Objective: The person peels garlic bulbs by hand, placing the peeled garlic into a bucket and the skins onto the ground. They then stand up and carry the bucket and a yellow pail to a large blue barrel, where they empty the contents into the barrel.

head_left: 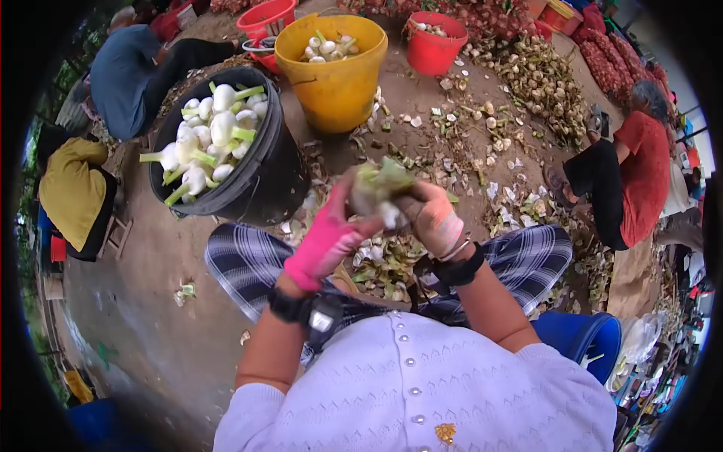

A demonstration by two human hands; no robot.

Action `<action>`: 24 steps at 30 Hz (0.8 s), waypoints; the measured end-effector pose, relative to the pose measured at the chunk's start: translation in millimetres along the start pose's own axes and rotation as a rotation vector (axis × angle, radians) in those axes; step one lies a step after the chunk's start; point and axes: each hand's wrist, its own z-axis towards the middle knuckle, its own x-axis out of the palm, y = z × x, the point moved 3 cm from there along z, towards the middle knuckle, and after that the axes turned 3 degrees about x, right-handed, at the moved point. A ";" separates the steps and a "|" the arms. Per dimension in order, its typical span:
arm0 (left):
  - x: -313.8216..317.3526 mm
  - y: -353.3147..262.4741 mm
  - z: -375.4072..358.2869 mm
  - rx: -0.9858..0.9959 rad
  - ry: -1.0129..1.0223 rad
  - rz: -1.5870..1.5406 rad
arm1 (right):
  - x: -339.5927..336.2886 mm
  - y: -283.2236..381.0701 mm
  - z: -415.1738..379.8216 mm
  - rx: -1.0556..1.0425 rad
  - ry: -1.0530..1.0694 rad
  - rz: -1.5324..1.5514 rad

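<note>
"How are the hands set?"

"The pink-gloved left hand (331,235) and the right hand (435,220), in a pale glove with a striped cuff, are both curled around a blurred white-and-green garlic bulb (370,184)."

"Where's that bulb?"

"Up in front of the body, above a loose heap of pale green husks (388,265) between the plaid-covered knees (245,260)."

"Any edges close by?"

"A round black plastic bucket (273,177), full of white bulbs (224,128), has its rim near the left hand, apart from it. Just beyond stands a round yellow plastic bucket (331,90)."

"And room to move?"

"Brown ground (143,316) opens widely on the left; scattered husks (520,207) crowd the right."
</note>
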 end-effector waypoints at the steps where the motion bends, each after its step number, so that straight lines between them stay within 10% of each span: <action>1: 5.9 12.9 -3.0 -0.005 -0.011 0.000 | 6.1 2.0 -2.4 -0.009 0.243 -0.124; 3: 18.1 24.6 -2.6 -0.050 -0.022 -0.825 | 5.9 1.4 2.3 -0.274 0.267 -0.210; 5: 19.7 34.8 -8.4 -0.309 -0.188 -1.041 | -31.7 -3.1 14.4 0.054 0.068 -0.026; 11: 25.3 12.8 -12.3 -0.168 -0.221 -0.961 | -104.9 -80.5 42.8 0.072 -0.344 -0.463; 13: 16.6 13.1 -9.4 -0.045 -0.347 -0.780 | -71.0 -74.7 34.4 -0.168 -0.004 -0.129; 15: 14.3 9.6 -1.3 0.017 -0.262 -0.570 | -23.6 -23.7 2.2 0.168 0.211 0.387; 17: 19.3 30.3 7.6 0.154 -0.348 0.006 | -3.4 -4.5 -4.9 0.156 0.052 0.017; 19: 18.3 62.7 3.0 0.119 -0.288 -0.035 | -5.4 -10.5 -1.3 -0.251 -0.038 -0.382; 22: 25.7 18.7 -7.9 -0.386 -0.363 -0.673 | -44.2 -25.1 13.9 0.103 -0.336 0.151; 24: 10.1 40.0 -8.3 -0.298 -0.341 -0.586 | -46.6 -16.1 5.7 0.161 -0.104 0.382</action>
